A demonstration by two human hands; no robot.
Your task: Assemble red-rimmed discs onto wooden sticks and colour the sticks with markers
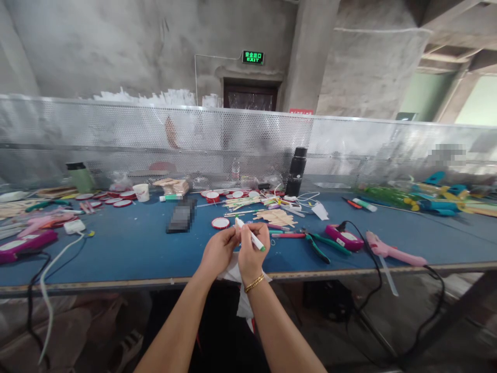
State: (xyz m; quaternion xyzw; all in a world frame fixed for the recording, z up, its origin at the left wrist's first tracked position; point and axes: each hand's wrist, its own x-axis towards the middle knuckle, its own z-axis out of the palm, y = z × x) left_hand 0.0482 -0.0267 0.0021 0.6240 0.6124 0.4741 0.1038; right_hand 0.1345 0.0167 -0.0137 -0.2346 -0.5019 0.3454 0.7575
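My right hand grips a white marker pen with a green end, slanting from upper left to lower right. My left hand is close against it, fingers pinched together near the pen's upper end; whatever they hold is hidden. Both hands are above the front edge of the blue table. Just beyond them lies a round white disc with a red rim. White paper or cloth hangs below my wrists.
Pliers with green handles, a purple box with a cord and a pink glue gun lie to the right. Wooden sticks and a black thermos stand beyond. A dark phone and paper cup are left.
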